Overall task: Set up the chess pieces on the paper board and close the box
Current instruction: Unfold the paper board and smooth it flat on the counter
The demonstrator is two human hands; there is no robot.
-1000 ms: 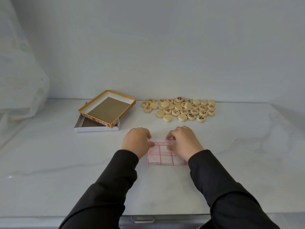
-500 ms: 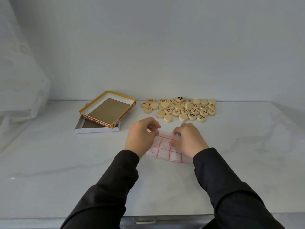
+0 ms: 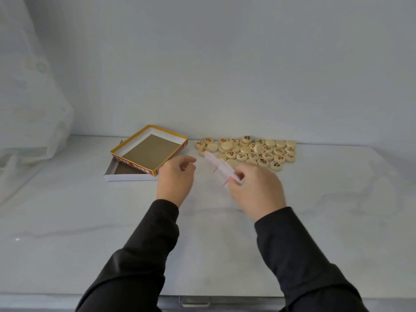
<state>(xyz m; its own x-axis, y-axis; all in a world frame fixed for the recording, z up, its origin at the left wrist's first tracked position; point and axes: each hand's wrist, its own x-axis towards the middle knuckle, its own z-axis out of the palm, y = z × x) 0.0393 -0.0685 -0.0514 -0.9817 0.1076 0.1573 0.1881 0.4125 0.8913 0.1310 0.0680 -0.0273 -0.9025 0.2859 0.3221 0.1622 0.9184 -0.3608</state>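
On the pale marble surface (image 3: 67, 210) we count two box halves, the orange-rimmed half (image 3: 149, 152) tilted across the white half (image 3: 126, 175), and roughly thirty round xiangqi pieces (image 3: 247, 152) heaped by the wall, too crowded to count exactly. One folded paper board (image 3: 219, 165) hangs above the surface, just before the pieces, pinched in the right hand (image 3: 256, 188). The left hand (image 3: 175, 179) hovers beside it, fingers loosely curled, holding nothing.

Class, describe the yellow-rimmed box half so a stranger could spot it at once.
Near the far edge of the white marble table, left of the heap of round chess pieces, two open box halves overlap. The yellow-rimmed box half lies tilted on top, its side printed red; the white box half beneath is plain.
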